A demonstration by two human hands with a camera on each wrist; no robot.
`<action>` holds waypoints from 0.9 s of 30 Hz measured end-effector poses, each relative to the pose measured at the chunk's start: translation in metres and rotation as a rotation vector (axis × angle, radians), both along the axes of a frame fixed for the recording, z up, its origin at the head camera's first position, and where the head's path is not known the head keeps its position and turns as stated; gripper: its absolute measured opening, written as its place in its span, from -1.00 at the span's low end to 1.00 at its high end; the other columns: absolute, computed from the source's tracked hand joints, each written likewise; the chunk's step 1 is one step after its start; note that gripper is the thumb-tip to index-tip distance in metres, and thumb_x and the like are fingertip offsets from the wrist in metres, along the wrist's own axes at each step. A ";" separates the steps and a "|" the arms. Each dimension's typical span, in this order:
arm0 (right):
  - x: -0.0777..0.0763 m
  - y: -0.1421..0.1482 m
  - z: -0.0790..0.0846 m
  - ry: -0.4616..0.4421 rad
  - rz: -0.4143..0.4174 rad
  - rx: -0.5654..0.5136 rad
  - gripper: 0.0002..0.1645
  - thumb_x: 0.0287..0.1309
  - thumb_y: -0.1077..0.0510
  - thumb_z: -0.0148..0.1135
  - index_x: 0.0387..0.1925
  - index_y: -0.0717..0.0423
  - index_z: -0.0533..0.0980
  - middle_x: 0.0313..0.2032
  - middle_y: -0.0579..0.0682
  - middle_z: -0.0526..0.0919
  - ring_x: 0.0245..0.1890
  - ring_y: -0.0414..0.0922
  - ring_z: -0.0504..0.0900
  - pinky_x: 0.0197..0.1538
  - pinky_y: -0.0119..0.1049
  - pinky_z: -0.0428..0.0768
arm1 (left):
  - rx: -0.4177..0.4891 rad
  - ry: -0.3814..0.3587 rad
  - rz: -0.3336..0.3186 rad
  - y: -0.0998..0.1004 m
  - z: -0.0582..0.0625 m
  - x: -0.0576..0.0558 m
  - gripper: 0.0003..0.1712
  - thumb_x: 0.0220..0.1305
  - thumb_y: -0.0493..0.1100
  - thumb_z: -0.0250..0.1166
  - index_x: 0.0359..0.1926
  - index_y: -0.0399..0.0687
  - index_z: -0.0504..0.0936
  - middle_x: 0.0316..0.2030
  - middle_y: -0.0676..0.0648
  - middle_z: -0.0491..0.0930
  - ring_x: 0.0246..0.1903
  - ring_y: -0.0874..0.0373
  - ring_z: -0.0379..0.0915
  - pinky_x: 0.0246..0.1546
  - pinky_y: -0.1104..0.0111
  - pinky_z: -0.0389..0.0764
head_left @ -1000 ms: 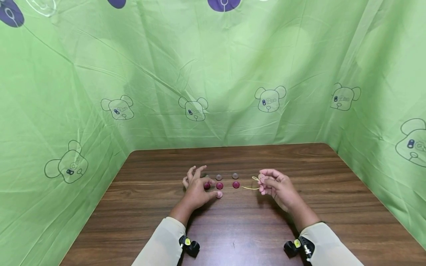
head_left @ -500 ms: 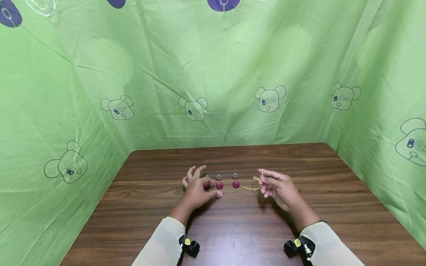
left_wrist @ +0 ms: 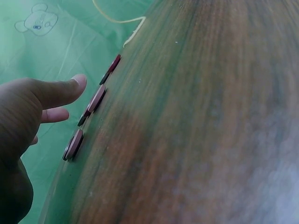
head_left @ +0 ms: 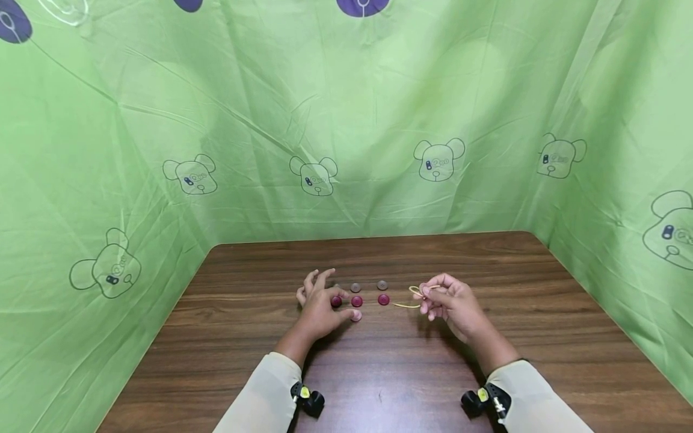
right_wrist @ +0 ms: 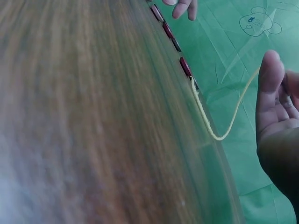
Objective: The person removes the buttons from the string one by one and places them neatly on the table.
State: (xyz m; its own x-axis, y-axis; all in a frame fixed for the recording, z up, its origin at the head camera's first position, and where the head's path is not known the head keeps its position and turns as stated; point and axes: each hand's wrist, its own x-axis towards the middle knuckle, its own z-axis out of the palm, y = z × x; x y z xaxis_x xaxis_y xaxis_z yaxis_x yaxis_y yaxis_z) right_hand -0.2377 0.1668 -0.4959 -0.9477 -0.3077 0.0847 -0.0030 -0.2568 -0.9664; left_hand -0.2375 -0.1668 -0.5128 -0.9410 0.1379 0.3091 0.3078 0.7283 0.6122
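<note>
In the head view, my right hand [head_left: 452, 305] pinches a small pale pink button between thumb and forefinger, together with a thin yellow cord [head_left: 406, 306]. The cord loops at the fingertips, and its tail lies on the table; the fingers partly hide the button. My left hand [head_left: 319, 310] hovers with spread fingers, its thumb beside a pink button [head_left: 356, 315]. Three dark red buttons, at left [head_left: 336, 302], middle [head_left: 357, 301] and right [head_left: 383, 299], form a row. Behind them lie two grey-brown buttons [head_left: 355, 287]. The left wrist view shows its thumb [left_wrist: 70, 91] above the buttons.
A brown wood-grain table [head_left: 390, 373] bears the buttons. A green printed curtain [head_left: 368, 120] stands round its back and sides. Each sleeve carries a small black wrist camera, left [head_left: 311, 403] and right [head_left: 479, 402].
The right fingers have turned the button and shifted the cord; a strand stood upright at the fingertips half a second ago and now lies sideways. The left hand and loose buttons have stayed put.
</note>
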 end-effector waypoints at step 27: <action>0.002 -0.003 0.004 -0.042 0.181 -0.048 -0.92 0.64 0.32 0.01 0.05 0.21 0.37 -0.05 0.10 0.89 -0.27 -0.13 0.89 -0.21 -0.33 0.81 | 0.034 0.033 -0.025 0.008 0.012 0.007 -0.59 0.20 0.08 0.67 -0.08 -0.08 0.86 0.59 -0.13 0.38 0.66 -0.33 -0.09 0.43 -0.42 -0.15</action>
State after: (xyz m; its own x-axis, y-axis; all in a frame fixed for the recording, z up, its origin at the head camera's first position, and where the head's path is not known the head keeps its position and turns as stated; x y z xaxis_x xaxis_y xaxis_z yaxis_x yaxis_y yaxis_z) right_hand -0.2361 0.1642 -0.4919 -0.8801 -0.4703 0.0649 0.0879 -0.2957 -0.9512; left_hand -0.2308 -0.1586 -0.5003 -0.9264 0.1504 0.3451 0.3465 0.6991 0.6255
